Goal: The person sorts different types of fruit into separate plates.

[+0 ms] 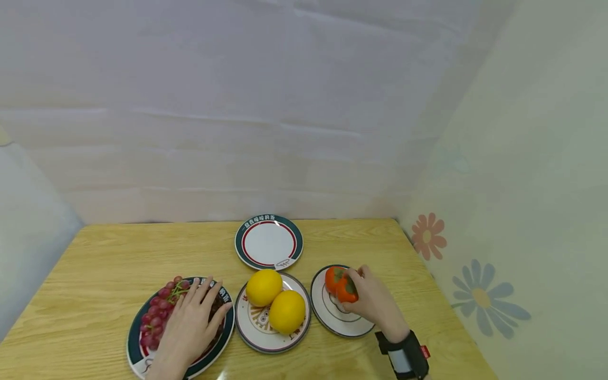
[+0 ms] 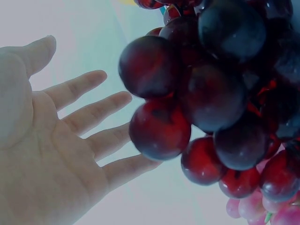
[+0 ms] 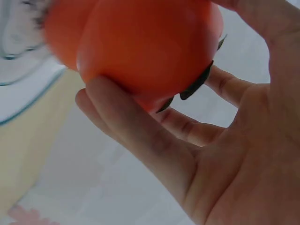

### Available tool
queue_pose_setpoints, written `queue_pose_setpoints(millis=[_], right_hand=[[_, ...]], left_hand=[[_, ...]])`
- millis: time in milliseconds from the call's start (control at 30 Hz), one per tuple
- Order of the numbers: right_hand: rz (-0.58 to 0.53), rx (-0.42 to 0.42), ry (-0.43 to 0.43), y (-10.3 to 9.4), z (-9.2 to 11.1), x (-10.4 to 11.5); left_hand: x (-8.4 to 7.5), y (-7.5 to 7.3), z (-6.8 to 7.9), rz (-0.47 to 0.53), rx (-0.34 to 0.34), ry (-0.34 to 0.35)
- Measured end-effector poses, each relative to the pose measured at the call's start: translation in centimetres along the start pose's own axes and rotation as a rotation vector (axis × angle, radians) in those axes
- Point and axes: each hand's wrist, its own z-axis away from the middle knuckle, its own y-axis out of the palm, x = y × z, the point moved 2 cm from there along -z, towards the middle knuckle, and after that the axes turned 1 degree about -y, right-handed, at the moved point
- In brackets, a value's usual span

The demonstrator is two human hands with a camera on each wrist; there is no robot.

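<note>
My right hand (image 1: 372, 298) grips an orange persimmon (image 1: 347, 290) with green leaves, thumb and fingers round its sides. Against it lies a second persimmon (image 1: 334, 276), on a white plate (image 1: 328, 314) with dark rings. Over a green-rimmed plate (image 1: 228, 327) at the left is my left hand (image 1: 190, 322), its fingers straight and spread. Red grapes (image 1: 154, 319) lie to its left on that plate, and dark grapes (image 1: 216, 311) show partly under it. In the left wrist view, the dark grapes (image 2: 211, 93) overlap the fingertips of the open palm.
Between the hands, a patterned plate (image 1: 256, 338) bears two yellow lemon-like fruits (image 1: 287, 311). Behind it stands a green-rimmed plate (image 1: 269, 243) with a red ring. The wooden table (image 1: 142, 248) meets a pale cloth backdrop at the back, and a flowered wall (image 1: 522, 211) borders its right side.
</note>
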Motion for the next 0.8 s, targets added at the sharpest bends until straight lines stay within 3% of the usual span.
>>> queue_pose_setpoints(millis=[167,400,600,700,800], right_hand=[[-0.016,0.046,0.093,2.1,1.9,-1.7],[-0.034,0.074,0.150,3.8,2.6,-2.5],[-0.003,-0.063,-0.014,3.6,2.3,-1.3],[0.026,-0.145,-0.120,3.1,2.1,0.2],[0.055,-0.167,-0.175,2.6,1.7,2.2]], left_hand=[[0.0,-0.2,0.0,0.000,0.003,-0.008],[0.0,-0.2,-0.2,0.000,0.011,-0.012],[-0.1,-0.3,-0.2,-0.002,0.005,-0.003],[-0.1,-0.4,-0.2,-0.003,0.005,-0.003],[-0.1,-0.3,-0.2,-0.001,0.011,-0.007]])
